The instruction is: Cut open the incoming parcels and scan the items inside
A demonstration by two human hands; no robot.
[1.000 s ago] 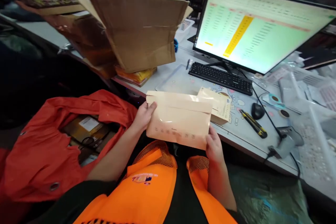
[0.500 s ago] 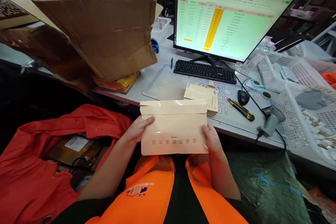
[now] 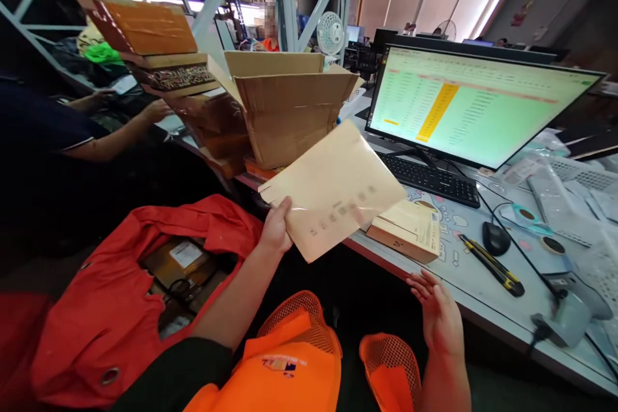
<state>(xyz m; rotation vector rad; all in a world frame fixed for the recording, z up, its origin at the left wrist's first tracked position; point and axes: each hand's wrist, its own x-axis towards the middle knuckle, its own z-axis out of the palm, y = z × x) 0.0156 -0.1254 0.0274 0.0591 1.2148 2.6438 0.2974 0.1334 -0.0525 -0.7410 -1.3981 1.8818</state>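
My left hand (image 3: 277,228) grips the lower left edge of a flat cream-coloured envelope (image 3: 333,183), thumb on its front face. The envelope is tilted, with a row of small printed icons along its lower part. Away from it to the right, my right hand (image 3: 439,312) is raised palm up by the desk edge, fingers apart and holding nothing. Between the envelope and my right hand, a small cream box (image 3: 408,230) lies on the desk. An open cardboard carton (image 3: 294,112) stands behind the envelope on the left.
A red bag (image 3: 96,302) with parcels inside sits at lower left. A yellow-black utility knife (image 3: 492,264), mouse (image 3: 496,238), keyboard (image 3: 429,179), scanner (image 3: 567,315) and monitor (image 3: 483,103) occupy the desk. At far left, a co-worker's arm (image 3: 120,132) reaches toward stacked boxes (image 3: 149,29).
My right hand has let go of the envelope and moved right and down. My left hand has raised the envelope and tilted it. The view has swung up and left, bringing a co-worker in.
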